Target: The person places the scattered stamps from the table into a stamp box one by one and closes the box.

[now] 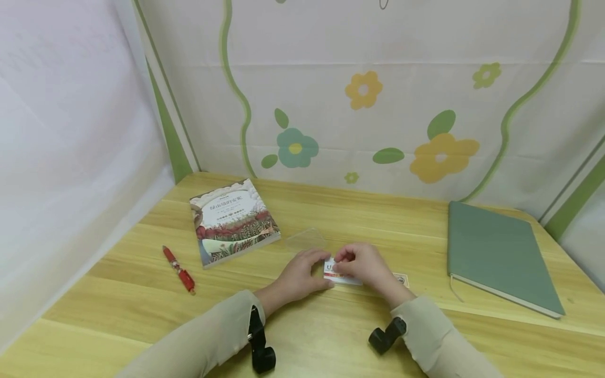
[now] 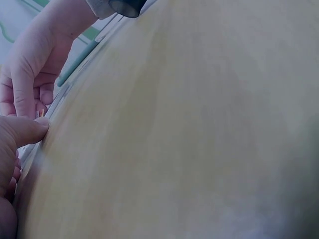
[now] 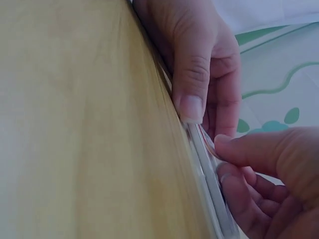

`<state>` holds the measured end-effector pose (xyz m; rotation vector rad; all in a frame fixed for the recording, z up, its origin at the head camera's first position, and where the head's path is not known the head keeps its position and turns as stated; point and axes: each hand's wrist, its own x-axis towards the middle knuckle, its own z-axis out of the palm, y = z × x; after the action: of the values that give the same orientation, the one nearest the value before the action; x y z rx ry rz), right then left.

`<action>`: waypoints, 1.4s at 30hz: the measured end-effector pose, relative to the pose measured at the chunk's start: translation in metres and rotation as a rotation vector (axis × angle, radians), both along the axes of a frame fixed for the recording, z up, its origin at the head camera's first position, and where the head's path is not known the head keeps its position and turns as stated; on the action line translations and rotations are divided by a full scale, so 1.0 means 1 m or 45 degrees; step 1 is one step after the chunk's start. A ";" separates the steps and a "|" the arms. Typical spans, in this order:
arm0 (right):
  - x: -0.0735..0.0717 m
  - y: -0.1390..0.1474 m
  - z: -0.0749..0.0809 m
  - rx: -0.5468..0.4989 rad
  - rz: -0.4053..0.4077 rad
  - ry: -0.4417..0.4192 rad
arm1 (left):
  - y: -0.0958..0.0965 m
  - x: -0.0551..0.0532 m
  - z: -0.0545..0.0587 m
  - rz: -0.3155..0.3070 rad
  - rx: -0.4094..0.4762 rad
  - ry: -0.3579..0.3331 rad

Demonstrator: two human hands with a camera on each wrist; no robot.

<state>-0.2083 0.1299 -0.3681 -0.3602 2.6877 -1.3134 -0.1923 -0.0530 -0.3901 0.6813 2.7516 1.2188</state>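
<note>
Currently, my L hand (image 1: 299, 275) grips the white pack (image 1: 344, 280), my R hand (image 1: 369, 266) pinching its printed layer (image 3: 208, 144), prob. mid-job, edge not yet flat.

Smooth wood table (image 1: 321, 336), matt notebook (image 1: 496, 257), cloth sleeves (image 1: 203, 336)

The left forearm (image 1: 203, 336) and right forearm (image 1: 451, 344), both in beige sleeves, angle inward, bringing the hands close together. The left hand (image 1: 302, 274) curves in a C, thumb apart from bent fingers; opposite it, the right hand (image 1: 367, 266) pinches with thumb and index finger, its other fingers curled.
</note>
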 end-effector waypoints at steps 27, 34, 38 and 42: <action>0.002 -0.006 0.000 0.203 -0.051 0.108 | 0.000 0.001 0.001 -0.001 0.019 0.016; 0.003 -0.005 0.002 0.208 -0.061 0.106 | 0.001 0.001 -0.001 0.008 0.005 0.010; 0.003 -0.004 0.002 0.181 -0.068 0.082 | 0.000 0.001 -0.001 0.009 0.007 -0.001; 0.004 0.000 0.006 0.139 -0.079 0.046 | 0.001 0.002 0.000 0.008 0.006 -0.014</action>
<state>-0.2041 0.1300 -0.3621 -0.2935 2.8072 -1.1796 -0.1902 -0.0525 -0.3899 0.6647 2.7447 1.2269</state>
